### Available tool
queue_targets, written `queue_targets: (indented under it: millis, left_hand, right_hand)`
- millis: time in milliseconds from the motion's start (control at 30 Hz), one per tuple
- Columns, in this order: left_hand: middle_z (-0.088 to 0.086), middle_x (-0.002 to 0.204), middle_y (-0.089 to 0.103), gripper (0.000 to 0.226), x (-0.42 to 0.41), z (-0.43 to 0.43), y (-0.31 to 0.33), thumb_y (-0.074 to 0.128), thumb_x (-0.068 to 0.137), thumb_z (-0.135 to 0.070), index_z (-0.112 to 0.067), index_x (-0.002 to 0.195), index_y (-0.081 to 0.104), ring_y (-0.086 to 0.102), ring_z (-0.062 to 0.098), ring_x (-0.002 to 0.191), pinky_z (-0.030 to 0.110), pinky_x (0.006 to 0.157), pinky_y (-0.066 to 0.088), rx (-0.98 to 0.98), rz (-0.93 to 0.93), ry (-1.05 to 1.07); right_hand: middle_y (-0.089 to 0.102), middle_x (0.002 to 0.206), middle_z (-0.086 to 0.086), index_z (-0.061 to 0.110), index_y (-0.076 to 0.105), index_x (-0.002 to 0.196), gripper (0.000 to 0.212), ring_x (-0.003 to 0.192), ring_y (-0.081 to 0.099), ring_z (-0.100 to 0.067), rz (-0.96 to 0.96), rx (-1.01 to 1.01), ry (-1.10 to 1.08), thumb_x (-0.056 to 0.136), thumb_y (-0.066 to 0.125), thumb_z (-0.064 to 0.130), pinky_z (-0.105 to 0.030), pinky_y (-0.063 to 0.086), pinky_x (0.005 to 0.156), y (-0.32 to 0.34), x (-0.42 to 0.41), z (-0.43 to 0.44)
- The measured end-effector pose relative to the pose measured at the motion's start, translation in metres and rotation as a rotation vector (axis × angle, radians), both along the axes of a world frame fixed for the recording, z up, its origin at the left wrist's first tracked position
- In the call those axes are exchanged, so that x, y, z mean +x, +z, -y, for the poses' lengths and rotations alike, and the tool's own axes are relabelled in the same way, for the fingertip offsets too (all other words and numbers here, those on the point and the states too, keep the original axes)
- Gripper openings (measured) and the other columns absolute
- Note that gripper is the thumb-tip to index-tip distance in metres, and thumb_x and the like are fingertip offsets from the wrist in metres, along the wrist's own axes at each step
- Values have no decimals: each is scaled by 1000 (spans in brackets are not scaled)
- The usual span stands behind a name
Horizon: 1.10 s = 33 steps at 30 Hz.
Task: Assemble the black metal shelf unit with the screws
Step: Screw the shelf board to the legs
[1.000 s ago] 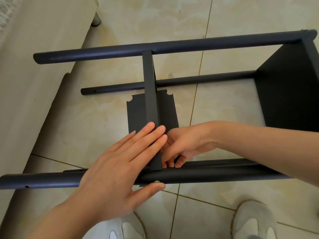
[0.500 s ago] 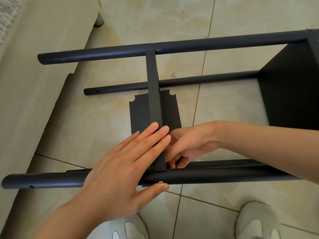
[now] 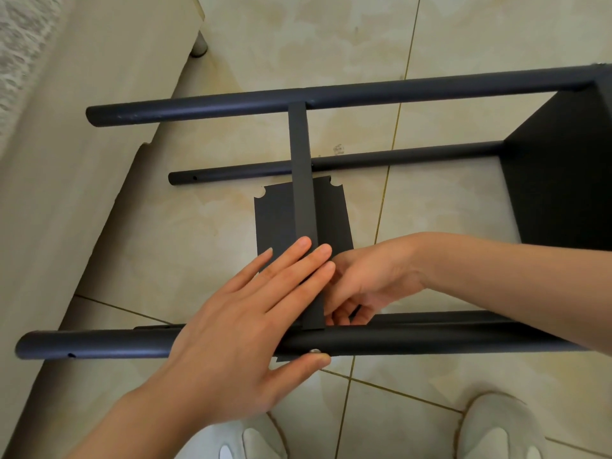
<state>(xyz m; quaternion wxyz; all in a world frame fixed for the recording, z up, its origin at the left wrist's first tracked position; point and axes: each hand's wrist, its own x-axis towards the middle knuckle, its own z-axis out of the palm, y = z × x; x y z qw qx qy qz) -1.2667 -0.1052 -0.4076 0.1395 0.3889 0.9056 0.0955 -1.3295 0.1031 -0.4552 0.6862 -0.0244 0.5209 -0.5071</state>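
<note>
The black shelf frame lies on its side on the tiled floor. Its near pole (image 3: 99, 347) runs across the view and carries a screw head (image 3: 314, 351). A middle shelf panel (image 3: 303, 200) stands on edge between the near pole and the far pole (image 3: 397, 91). My left hand (image 3: 238, 329) lies flat with straight fingers on the panel's top edge, thumb below the near pole beside the screw. My right hand (image 3: 364, 279) reaches in behind the panel, fingers curled at the joint; what they hold is hidden. A fitted end shelf (image 3: 559, 180) closes the frame at the right.
A third pole (image 3: 381, 160) lies lower down, near the floor. A beige sofa or bed base (image 3: 82, 160) with a white foot (image 3: 198, 48) borders the frame on the left. My two light shoes (image 3: 496, 429) stand at the bottom edge, close to the near pole.
Both hands stay at the panel joint in the same pose. The right fingers shift slightly behind the panel, and the view has drifted a little.
</note>
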Motion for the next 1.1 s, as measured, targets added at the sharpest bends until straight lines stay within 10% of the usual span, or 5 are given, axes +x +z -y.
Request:
queue_targets:
  millis: [633,867,1100]
  left_hand:
    - [-17,165,13,80,4,-3,6,37,87,-71,-32,156,22,0,-3,153,26,120,14,58,-10,66]
    - [0,145,57,58,35,-8,9,72,83,-42,-14,134,66,61,18,128,39,95,58,193,-150,202]
    - [-6,101,77,31,58,-10,13,87,75,-4,-16,102,80,73,8,89,28,77,62,391,-179,405]
  right_hand:
    - [73,99,4,23,72,103,16,92,66,-7,-580,173,-96,98,57,26,-30,51,92,56,45,-20]
    - [65,96,20,30,66,117,23,81,58,19,-952,275,-107,95,61,29,-2,44,67,52,69,-20]
    - [56,90,29,44,55,108,24,87,57,13,-1174,380,-109,93,65,27,-5,44,70,51,93,-18]
